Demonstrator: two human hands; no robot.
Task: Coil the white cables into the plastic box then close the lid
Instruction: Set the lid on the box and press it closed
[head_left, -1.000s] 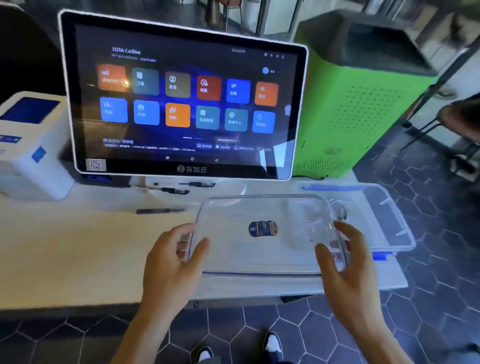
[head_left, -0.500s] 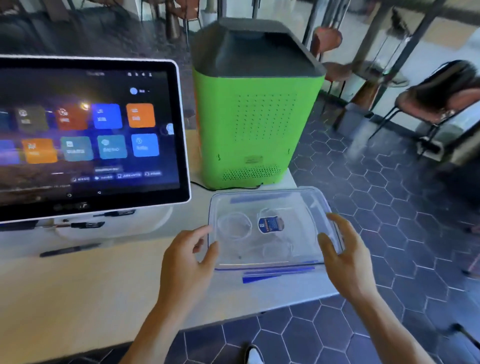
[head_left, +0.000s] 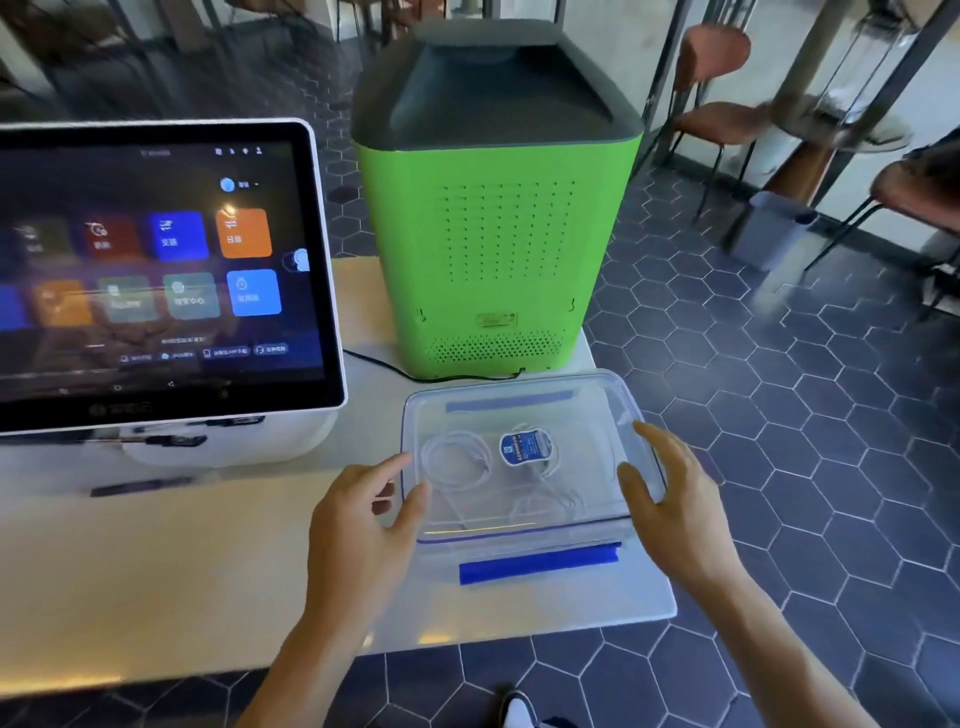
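Bracketing the plastic box (head_left: 524, 467) from both sides, my left hand (head_left: 358, 525) and right hand (head_left: 670, 504) sit at its short ends, each grip spread apart with fingers loose and clamped on nothing. The clear lid (head_left: 519, 410) lies on top of the box, between the two grips, its blue label (head_left: 524, 448) facing up. Through the lid I see the white cables (head_left: 457, 460) coiled inside, one loop nearer the left grip, others toward the middle. A blue latch flap (head_left: 540, 564) lies flat on the desk (head_left: 156, 571) at the near edge, below both grips. Beyond the box stands a green machine (head_left: 493, 249); a touchscreen terminal (head_left: 156, 270) rises beyond the left grip.
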